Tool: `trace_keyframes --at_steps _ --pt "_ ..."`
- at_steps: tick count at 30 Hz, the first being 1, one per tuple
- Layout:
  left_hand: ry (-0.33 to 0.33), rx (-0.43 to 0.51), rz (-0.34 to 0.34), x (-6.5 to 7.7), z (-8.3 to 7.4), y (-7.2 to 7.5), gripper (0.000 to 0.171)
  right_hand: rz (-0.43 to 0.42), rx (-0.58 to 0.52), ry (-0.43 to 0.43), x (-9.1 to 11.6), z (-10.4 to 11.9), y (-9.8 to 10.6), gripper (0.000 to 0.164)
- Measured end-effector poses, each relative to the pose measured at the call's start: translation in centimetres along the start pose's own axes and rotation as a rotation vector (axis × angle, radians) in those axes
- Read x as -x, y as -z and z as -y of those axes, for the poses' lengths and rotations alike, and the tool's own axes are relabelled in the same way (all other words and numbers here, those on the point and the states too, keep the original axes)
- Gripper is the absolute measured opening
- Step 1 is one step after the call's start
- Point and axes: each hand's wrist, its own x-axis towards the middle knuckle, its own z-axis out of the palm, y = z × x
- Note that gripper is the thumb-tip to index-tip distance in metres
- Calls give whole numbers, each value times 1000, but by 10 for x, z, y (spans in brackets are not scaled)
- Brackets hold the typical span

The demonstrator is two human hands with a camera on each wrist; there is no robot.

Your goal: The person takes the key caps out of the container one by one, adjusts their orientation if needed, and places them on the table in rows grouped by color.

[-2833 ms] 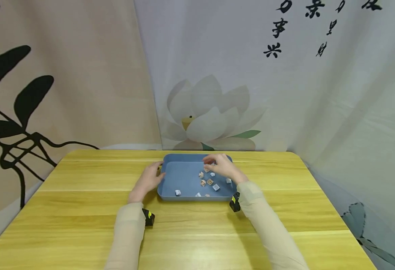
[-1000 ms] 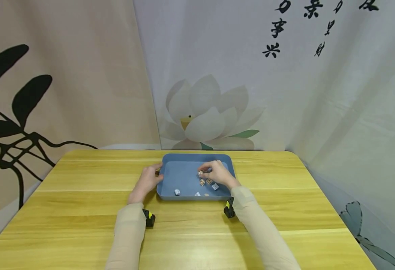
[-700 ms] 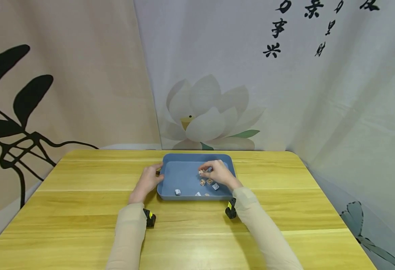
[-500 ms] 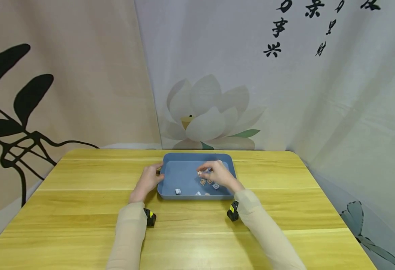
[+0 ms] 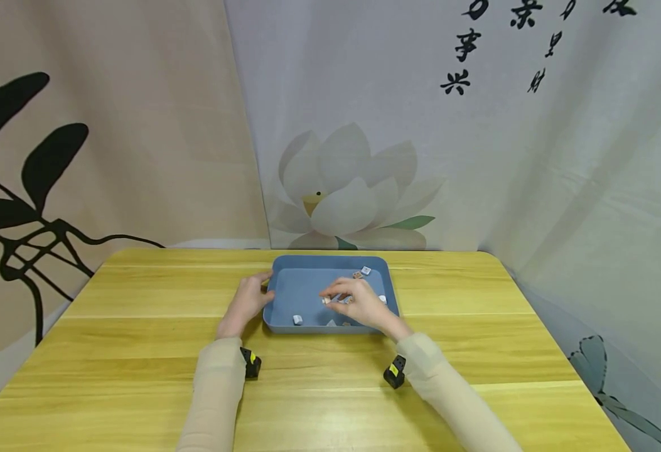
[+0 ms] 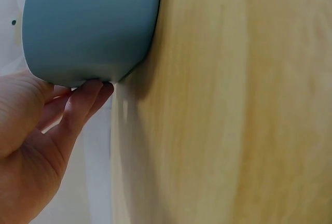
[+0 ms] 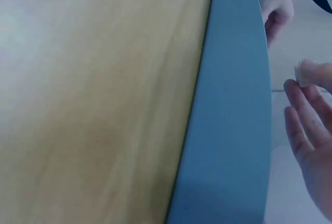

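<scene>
A shallow blue tray (image 5: 302, 285) lies near the table's far edge. My left hand (image 5: 247, 304) holds its left end, thumb over the rim; in the left wrist view, the fingers (image 6: 80, 102) touch the outside of the wall. Over the tray's middle, my right hand (image 5: 364, 304) pinches a small pale cube (image 5: 326, 301) between thumb and fingertips. The right wrist view also shows that cube (image 7: 298, 74), above the tray wall (image 7: 228, 105). Under and behind the right hand, other cubes are partly hidden.
At the tray's back right lie a white cube (image 5: 366, 270) and a tan cube (image 5: 357, 275). Another white cube (image 5: 297, 320) is at the front left, and one more cube (image 5: 383, 299) by the right wall. A printed curtain (image 5: 353, 94) hangs behind the wooden table (image 5: 319, 395).
My right hand has come from the tray's back right toward the middle, taken up a cube, and carried it left and nearer. The back-right cubes are now uncovered. My left hand stays on the tray.
</scene>
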Motion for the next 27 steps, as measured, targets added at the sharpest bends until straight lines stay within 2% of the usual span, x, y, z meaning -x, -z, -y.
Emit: trace_keyframes --at_steps 12,17,27 --pt "17 32 17 1 1 0 55 7 -5 20 17 14 -11 25" --pt "30 38 17 1 2 0 55 14 -82 -9 23 17 -17 22" --pt "-14 4 -18 0 2 -1 53 39 -60 67 34 25 -31 20"
